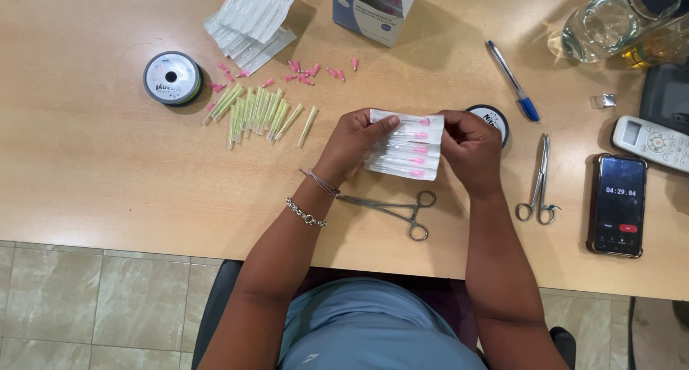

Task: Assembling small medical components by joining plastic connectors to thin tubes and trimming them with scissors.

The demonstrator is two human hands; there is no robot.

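Head view, looking down on the light wooden tabletop (93,162). I hold a strip of white blister-packed needles with pink hubs (405,146) above the middle of the tabletop, between both hands. My left hand (353,144) pinches the strip's left end, thumb on top near the upper corner. My right hand (470,149) pinches the right end, fingers curled over the edge. Both hands are closed on the strip; it hangs clear of the tabletop as far as I can tell.

Just below the left wrist, towards the near edge, lie steel forceps with ring handles (395,208). A second pair of steel scissors-type forceps (540,183) lies right of my right forearm. A round black-and-white spool (492,119) sits partly hidden behind the right hand.

Towards the far left: a row of pale green needle caps (258,113), scattered pink hubs (308,72) beyond them, a grey round spool (172,77), and a pile of empty clear wrappers (251,18) at the far edge. A blue-and-white cardboard box (373,11) stands at the far edge, middle. A blue pen (513,79) lies right of it. A black phone showing a timer (617,205) and a white remote (653,142) lie near the right edge.
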